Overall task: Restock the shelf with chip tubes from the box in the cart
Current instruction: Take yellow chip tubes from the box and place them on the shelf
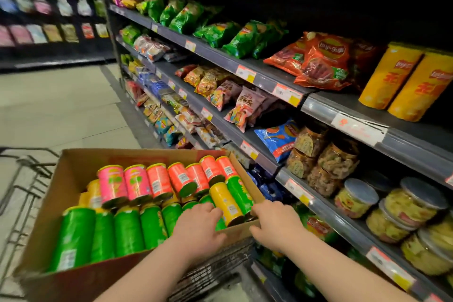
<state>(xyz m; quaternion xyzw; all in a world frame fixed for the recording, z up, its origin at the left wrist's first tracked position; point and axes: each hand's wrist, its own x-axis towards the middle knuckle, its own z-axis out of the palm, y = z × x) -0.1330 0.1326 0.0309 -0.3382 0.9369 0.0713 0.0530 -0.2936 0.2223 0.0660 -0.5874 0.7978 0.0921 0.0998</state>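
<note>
An open cardboard box (pixel 73 174) sits in the cart, full of chip tubes lying on their sides: green tubes (pixel 127 230) in front, pink and orange ones (pixel 159 182) behind, and a yellow tube (pixel 226 203) at the right. My left hand (pixel 196 225) reaches down over the green tubes just left of the yellow tube, its fingertips hidden. My right hand (pixel 274 223) grips the box's near right corner, thumb on the front wall and fingers over the rim. Two yellow tubes (pixel 402 81) stand on the upper shelf (pixel 367 115) at the right.
The wire cart (pixel 27 179) carries the box, with its frame showing on the left. Shelves of snack bags (pixel 318 61) and plastic jars (pixel 414 203) run along the right. The tiled aisle floor (pixel 61 105) lies to the left.
</note>
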